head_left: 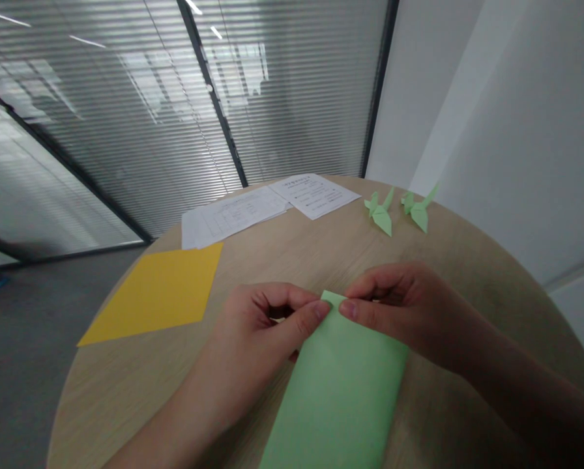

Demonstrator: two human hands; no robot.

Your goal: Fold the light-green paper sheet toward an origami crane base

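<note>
A light green sheet of paper (341,384) lies folded on the round wooden table (458,254), reaching from the near edge to the middle. My left hand (262,332) pinches its far corner from the left, thumb on top, fingers curled. From the right, my right hand (399,306) pinches the same far edge, thumb tip almost touching the left thumb.
A yellow square sheet (160,293) lies flat to the left. Printed white pages (267,205) rest at the far side. Two folded green paper cranes (399,208) stand at the far right. Glass partitions with blinds and a white wall surround the table.
</note>
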